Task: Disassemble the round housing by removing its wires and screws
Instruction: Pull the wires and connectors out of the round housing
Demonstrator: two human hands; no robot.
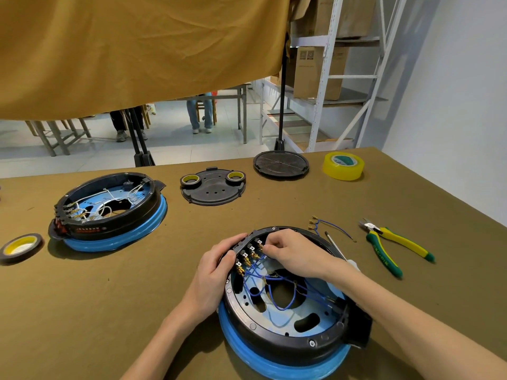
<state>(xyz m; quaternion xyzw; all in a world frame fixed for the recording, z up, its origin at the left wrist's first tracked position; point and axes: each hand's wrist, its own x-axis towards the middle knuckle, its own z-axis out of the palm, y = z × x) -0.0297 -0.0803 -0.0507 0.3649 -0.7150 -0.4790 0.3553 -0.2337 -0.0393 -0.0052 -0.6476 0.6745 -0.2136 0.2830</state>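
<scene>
Head view: pliers (395, 246) handle lettering too blurred to read.

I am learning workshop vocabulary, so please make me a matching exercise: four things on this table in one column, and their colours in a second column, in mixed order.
Things:
1. Pliers
2. Large tape roll
3. Wires in the near housing
4. Wires in the far housing

Colours:
a. white
b. green and yellow handles
c. blue
d. translucent yellow

Pairs: 1-b, 2-d, 3-c, 4-a
</scene>
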